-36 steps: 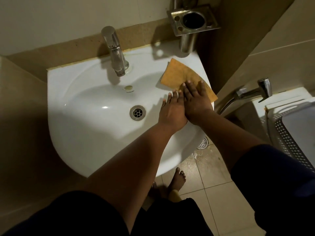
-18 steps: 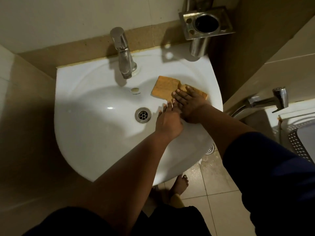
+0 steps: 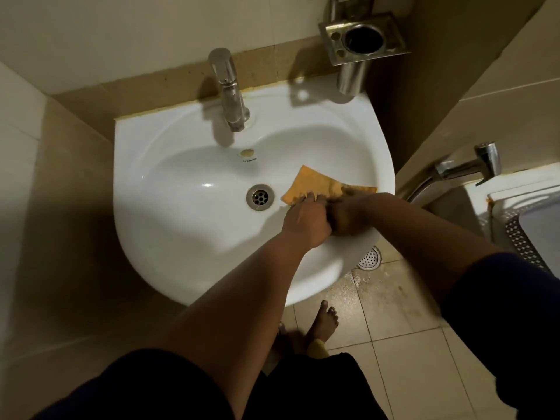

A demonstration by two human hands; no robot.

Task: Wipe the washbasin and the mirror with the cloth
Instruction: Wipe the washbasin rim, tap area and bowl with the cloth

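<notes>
An orange cloth (image 3: pixel 315 184) lies on the right inner slope of the white washbasin (image 3: pixel 145 237), just right of the drain (image 3: pixel 260 197). Both my hands sit side by side on the cloth's near edge. My left hand (image 3: pixel 306 222) has its fingers curled down onto the edge nearest the drain. My right hand (image 3: pixel 348 213) is in shadow, fingers bent over the cloth's right part by the basin rim. The mirror is out of view.
A chrome tap (image 3: pixel 227 86) stands at the basin's back. A steel tumbler holder (image 3: pixel 360 40) is fixed to the wall at the back right. A spray handle (image 3: pixel 466 168) and a perforated lid (image 3: pixel 521 237) are to the right. Below are the tiled floor, a floor drain (image 3: pixel 368 257) and my bare foot (image 3: pixel 324 322).
Both hands have dragged the cloth from the basin's back right rim down into the bowl toward the drain. Their fingers, flat before, now curl on the cloth, which looks smaller and bunched.
</notes>
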